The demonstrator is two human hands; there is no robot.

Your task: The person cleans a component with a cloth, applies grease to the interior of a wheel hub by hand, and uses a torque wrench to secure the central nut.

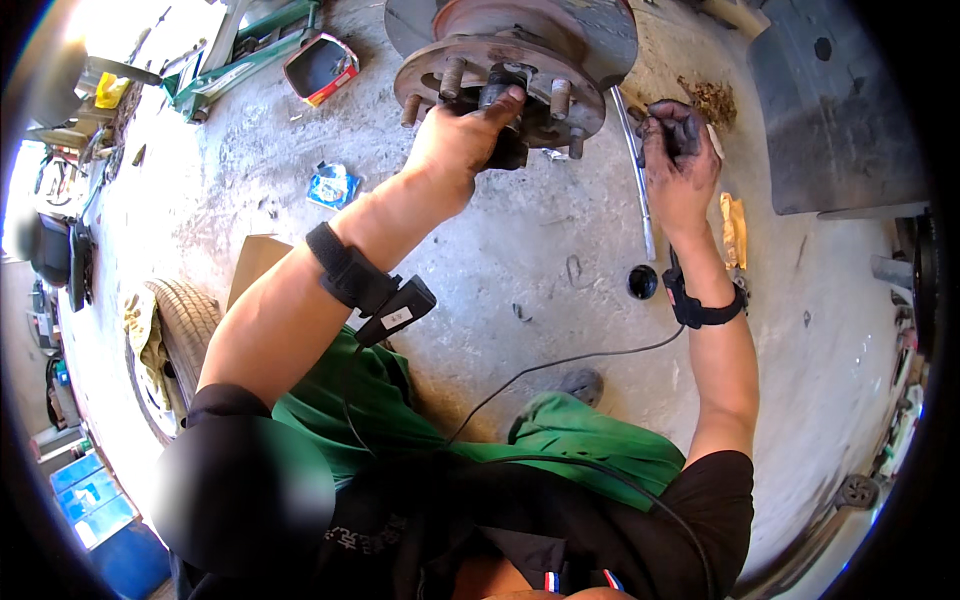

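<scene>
- Head view: our left hand (455, 140) grips a dark, greasy part (505, 110) at the centre of the rusty wheel hub (500, 75), its fingers pressed around it, thumb on top
- Our right hand (680, 165), blackened with grease, hovers beside the hub with its fingers curled together; whether they pinch something small, we cannot tell
- A long metal bar (637, 170) lies on the concrete floor (540, 260) just beside it
- We judge the hub part is being seated or pulled; next comes a steady, square grip on it
</scene>
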